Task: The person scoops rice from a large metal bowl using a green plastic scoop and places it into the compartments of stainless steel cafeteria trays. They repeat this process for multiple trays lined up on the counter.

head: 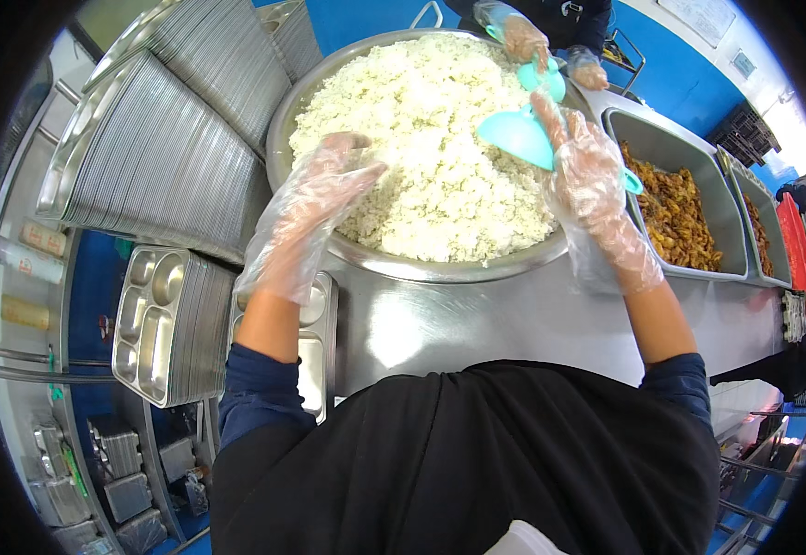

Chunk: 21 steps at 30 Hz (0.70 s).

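Note:
A wide round metal basin [396, 267] heaped with white cooked rice [431, 152] stands before me. My left hand [330, 173], in a clear plastic glove, is over the basin's left side with fingers apart and nothing in it. Whether its fingertips touch the rice cannot be told. My right hand [587, 159], gloved the same way, grips a turquoise plastic scoop [514, 135] at the right side of the rice. Part of the handle sticks out behind that hand. Close beyond it, a second turquoise scoop [545, 80] is in a co-worker's gloved hand [524, 41].
Tall stacks of metal compartment trays [167, 146] crowd the left. A lower stack [150, 326] and another tray [313, 368] lie nearer me. Deep metal pans of browned food [677, 208] line the right. The co-worker's other gloved hand [587, 69] is beyond the basin.

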Each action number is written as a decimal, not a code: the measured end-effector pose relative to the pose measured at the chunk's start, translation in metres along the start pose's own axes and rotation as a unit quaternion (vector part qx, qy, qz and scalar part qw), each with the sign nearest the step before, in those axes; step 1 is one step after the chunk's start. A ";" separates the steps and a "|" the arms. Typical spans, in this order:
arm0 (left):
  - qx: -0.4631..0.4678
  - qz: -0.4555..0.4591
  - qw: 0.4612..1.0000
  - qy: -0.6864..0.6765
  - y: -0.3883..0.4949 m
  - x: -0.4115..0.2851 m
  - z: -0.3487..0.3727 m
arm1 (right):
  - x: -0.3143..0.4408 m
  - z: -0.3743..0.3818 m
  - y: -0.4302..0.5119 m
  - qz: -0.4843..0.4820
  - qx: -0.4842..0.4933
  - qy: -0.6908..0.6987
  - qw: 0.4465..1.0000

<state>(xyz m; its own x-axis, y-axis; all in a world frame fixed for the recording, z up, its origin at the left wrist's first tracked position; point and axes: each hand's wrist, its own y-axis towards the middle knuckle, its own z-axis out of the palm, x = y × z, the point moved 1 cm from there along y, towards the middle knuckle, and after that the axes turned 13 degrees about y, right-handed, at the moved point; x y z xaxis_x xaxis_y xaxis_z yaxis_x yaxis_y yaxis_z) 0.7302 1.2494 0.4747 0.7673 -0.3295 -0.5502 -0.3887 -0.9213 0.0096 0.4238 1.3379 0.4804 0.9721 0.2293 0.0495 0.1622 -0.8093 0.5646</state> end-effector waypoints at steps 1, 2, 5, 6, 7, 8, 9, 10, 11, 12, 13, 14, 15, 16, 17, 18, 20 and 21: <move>-0.079 0.005 0.993 0.088 -0.008 0.006 -0.007 | 0.010 -0.001 -0.004 -0.029 -0.008 0.030 0.999; -0.097 -0.019 0.993 0.070 -0.017 0.013 -0.012 | 0.020 0.002 -0.009 -0.053 0.045 0.035 0.997; -0.156 -0.084 0.984 0.025 -0.044 0.038 -0.021 | 0.043 0.019 -0.025 -0.100 0.244 0.052 0.963; -0.161 -0.093 0.982 0.040 -0.051 0.046 -0.021 | 0.045 0.028 -0.024 -0.108 0.243 0.039 0.963; -0.165 -0.102 0.979 0.055 -0.059 0.055 -0.021 | 0.044 0.037 -0.019 -0.127 0.245 0.042 0.960; -0.171 -0.111 0.977 0.068 -0.067 0.063 -0.020 | 0.042 0.046 -0.011 -0.133 0.263 0.034 0.955; -0.172 -0.128 0.974 0.073 -0.076 0.070 -0.016 | 0.039 0.056 -0.001 -0.121 0.247 0.032 0.961; -0.153 -0.165 0.973 0.056 -0.081 0.076 -0.011 | 0.036 0.066 0.012 -0.092 0.245 0.018 0.965; -0.143 -0.181 0.972 0.039 -0.085 0.081 -0.005 | 0.032 0.075 0.024 -0.100 0.221 0.006 0.970; -0.138 -0.186 0.972 0.023 -0.087 0.085 0.002 | 0.029 0.082 0.034 -0.091 0.215 -0.021 0.972; -0.139 -0.198 0.970 -0.020 -0.087 0.086 0.010 | 0.027 0.088 0.043 -0.086 0.209 -0.020 0.974; -0.134 -0.209 0.967 -0.050 -0.085 0.087 0.018 | 0.023 0.091 0.050 -0.069 0.216 -0.033 0.973; -0.137 -0.205 0.966 -0.079 -0.084 0.086 0.026 | 0.020 0.092 0.059 -0.075 0.198 -0.033 0.977; -0.136 -0.200 0.965 -0.107 -0.077 0.085 0.032 | 0.019 0.090 0.065 -0.081 0.109 -0.062 0.989; -0.151 -0.194 0.962 -0.122 -0.072 0.081 0.038 | 0.016 0.088 0.074 -0.054 0.115 -0.076 0.989; -0.162 -0.194 0.963 -0.096 -0.070 0.079 0.039 | 0.014 0.086 0.081 -0.033 0.125 -0.086 0.988; -0.155 -0.147 0.975 -0.065 -0.058 0.073 0.038 | 0.011 0.084 0.098 0.067 0.174 -0.107 0.976; -0.160 -0.165 0.973 -0.008 -0.052 0.072 0.035 | 0.012 0.084 0.106 0.045 0.142 -0.085 0.985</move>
<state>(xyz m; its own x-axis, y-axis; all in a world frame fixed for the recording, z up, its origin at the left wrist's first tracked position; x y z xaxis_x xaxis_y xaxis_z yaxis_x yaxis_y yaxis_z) 0.7876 1.2806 0.4056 0.8144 -0.0038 -0.5803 0.0583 -0.9944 0.0883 0.4673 1.2096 0.4712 0.9952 0.0745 -0.0637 0.0907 -0.9466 0.3093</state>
